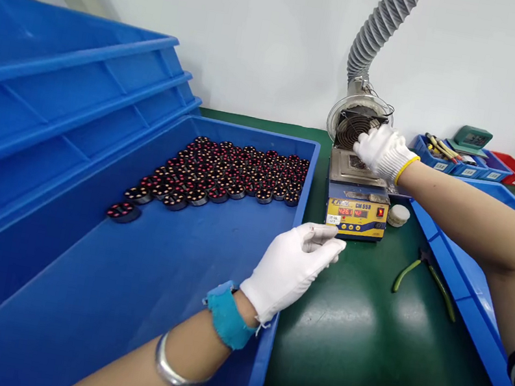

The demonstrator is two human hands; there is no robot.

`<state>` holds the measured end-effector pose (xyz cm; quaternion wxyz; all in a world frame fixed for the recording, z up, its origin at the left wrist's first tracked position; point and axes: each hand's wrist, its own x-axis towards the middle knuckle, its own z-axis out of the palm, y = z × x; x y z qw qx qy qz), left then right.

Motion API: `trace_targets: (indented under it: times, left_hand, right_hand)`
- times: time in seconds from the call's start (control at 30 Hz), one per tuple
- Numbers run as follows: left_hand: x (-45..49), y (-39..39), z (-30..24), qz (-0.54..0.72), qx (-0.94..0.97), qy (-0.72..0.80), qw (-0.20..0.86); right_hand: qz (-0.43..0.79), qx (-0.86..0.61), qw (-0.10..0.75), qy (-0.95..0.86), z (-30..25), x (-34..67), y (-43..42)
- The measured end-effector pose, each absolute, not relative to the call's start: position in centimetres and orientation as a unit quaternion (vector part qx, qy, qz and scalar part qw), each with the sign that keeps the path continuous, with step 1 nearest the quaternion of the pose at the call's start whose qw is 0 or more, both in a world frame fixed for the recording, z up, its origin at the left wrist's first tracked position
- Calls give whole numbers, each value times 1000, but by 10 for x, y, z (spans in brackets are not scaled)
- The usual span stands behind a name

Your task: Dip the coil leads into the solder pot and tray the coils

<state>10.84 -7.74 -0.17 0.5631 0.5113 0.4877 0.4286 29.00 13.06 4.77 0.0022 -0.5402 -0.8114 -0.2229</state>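
Observation:
My left hand (291, 268), in a white glove, is held over the right rim of the big blue tray (205, 270), in front of the solder pot. Its fingers are loosely curved with the thumb a little apart, and nothing shows between them. Above the hot plate of the yellow-and-blue solder pot (358, 197) is my right hand (381, 149), also gloved. Its fingers are bent together and point left; whatever they hold, if anything, is hidden. Many round black parts (236, 173) with red and gold dots lie at the tray's far end.
A round fan (354, 130) and grey duct hose (381, 29) stand behind the pot. Green-handled cutters (426, 274) and a round white container (398, 215) lie to its right, beside another blue tray (469, 255). Stacked blue trays (82, 85) rise at left; small bins (469, 166) sit back right.

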Motion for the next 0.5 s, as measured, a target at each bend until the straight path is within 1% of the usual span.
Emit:
trace_targets:
  times: [0.13,0.2,0.23,0.3,0.37,0.43,0.5]
  left_hand:
    - [109,-79,0,423,519,488,560]
    - [108,-79,0,421,523,488,558]
    - [108,-79,0,419,525,489,556]
    - [108,-79,0,415,528,492,553]
    - [108,-79,0,411,532,493,552]
    - [108,-78,0,409,534,493,552]
    - [108,-78,0,407,535,494,552]
  right_hand:
    - [-245,-564,-26,-788,65,287,122]
    - [-229,-595,-3,-770,76,292,119]
    - [-207,-606,29,-768,80,297,118]
    - [-122,-623,120,-763,84,309,118]
    - [-1,-642,202,-740,81,320,121]
    - [99,-658,237,-708,72,327,124]
    - [148,-663,253,-689,62,329,128]
